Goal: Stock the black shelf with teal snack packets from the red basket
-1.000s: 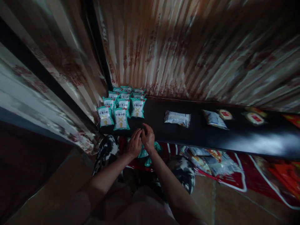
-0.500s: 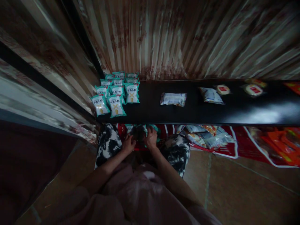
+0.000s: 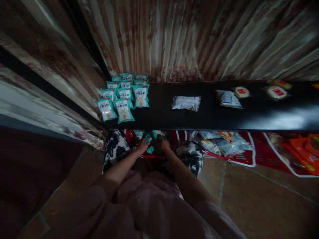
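Note:
Between my knees, just below the black shelf's front edge, both hands are down among small teal-and-white snack bags. My left hand (image 3: 143,145) has its fingers closed on a teal snack bag (image 3: 149,138). Another bag (image 3: 138,134) lies just beyond that hand. My right hand (image 3: 164,144) is curled on a second teal snack bag (image 3: 157,133); its fingertips are dim and partly hidden. On the shelf's left end, several matching bags (image 3: 124,111) stand in close rows with their printed fronts toward me.
The black shelf (image 3: 159,118) also bears a white packet (image 3: 186,103), a tilted packet (image 3: 228,99) and round wrapped snacks (image 3: 276,92). Below, a red sheet (image 3: 267,159) carries loose packets (image 3: 230,146) and orange bags (image 3: 302,152). Curtains (image 3: 174,39) hang behind and at left.
My left hand has shifted right and up, closing on a bag. My right hand has moved slightly right and curled. The view has shifted a little; the shelf rows look the same.

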`<state>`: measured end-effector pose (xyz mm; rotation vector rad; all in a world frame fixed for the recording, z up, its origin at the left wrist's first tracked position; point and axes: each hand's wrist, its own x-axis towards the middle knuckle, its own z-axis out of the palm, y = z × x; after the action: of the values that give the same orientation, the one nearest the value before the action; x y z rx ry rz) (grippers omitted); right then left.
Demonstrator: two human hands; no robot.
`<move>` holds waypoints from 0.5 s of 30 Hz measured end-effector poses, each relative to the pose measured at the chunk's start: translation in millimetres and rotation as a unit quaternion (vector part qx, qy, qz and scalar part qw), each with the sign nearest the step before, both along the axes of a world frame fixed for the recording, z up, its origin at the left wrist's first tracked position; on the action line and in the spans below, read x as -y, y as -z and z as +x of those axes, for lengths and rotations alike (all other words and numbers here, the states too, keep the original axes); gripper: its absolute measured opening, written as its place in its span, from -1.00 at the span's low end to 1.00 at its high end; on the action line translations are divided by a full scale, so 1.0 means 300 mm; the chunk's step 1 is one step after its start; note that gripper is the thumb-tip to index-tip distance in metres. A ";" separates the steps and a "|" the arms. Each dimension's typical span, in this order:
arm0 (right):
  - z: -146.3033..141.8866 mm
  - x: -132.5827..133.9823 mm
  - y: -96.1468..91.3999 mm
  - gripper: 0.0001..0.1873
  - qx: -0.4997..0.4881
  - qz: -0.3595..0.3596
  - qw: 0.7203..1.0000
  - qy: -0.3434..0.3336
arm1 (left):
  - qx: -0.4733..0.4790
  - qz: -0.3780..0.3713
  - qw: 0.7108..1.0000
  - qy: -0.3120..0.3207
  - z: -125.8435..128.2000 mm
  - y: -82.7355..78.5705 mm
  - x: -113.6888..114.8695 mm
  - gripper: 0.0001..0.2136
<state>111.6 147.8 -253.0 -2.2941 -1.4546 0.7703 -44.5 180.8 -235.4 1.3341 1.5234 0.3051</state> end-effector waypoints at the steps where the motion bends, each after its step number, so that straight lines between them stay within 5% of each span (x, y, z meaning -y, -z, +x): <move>1: -0.015 0.007 0.005 -0.60 -0.012 0.014 1.000 -0.008 | 0.011 -0.002 1.000 -0.010 0.015 0.008 -0.003 -0.65; 7: -0.043 0.008 0.008 -0.75 -0.097 0.091 0.990 -0.051 | 0.063 -0.025 0.995 -0.068 0.071 0.022 -0.001 -0.62; 15: -0.052 -0.023 -0.029 -0.80 -0.188 0.170 0.965 -0.068 | 0.089 -0.027 0.986 -0.139 0.031 0.009 0.001 -0.70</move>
<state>96.2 154.7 -244.3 -1.7001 -1.4439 0.8607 -35.3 180.5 -238.1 1.0219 1.5524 0.5400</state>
